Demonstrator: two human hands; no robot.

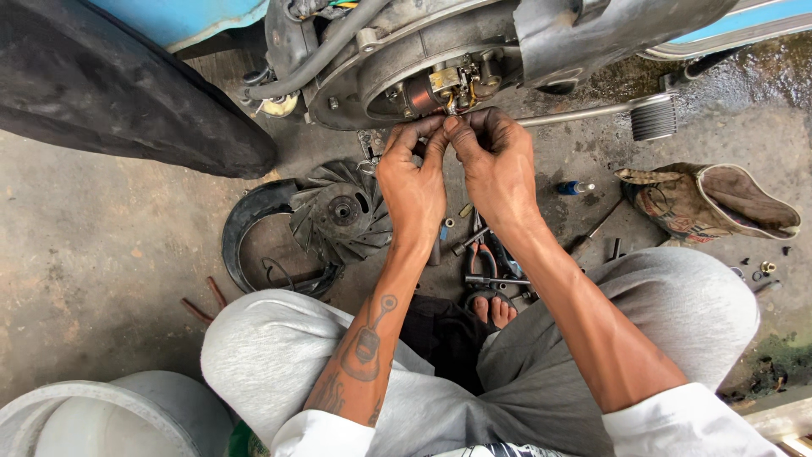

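- Below the opened engine housing (406,59) of a scooter, both hands meet at the exposed stator coil (440,89), a copper and brass cluster set inside the round casing.
- The left hand (413,182) has its fingertips (425,129) drawn together in a pinch right under the coil; what sits between them is too small to make out.
- The right hand (499,165) has its thumb and fingers closed as well, pressed tip to tip against the left hand's grip, just beneath the coil.
- A grey hose (326,51) curves across the casing above and to the left of the hands.
- A ribbed kick-start pedal (654,117) on its metal lever juts out to the right of the hands, level with them.
- On the concrete floor (101,254) just left of the left wrist lies a dark finned fan wheel (342,213), resting partly on a curved black cover (249,233).
- Between the forearms, pliers with red handles (482,254) and other small tools and sockets lie scattered on the floor, next to a foot in a sandal (493,309).
- A small blue-capped bottle (573,188) lies to the right of the right hand, and beyond it a worn patterned boot (706,201) lies on its side.
- The scooter's black tyre (110,85) fills the upper left corner, well apart from the hands.
- The person squats in grey trousers (271,347), the left forearm bearing a tattoo (365,343).
- A white plastic bucket (110,419) stands at the lower left edge.
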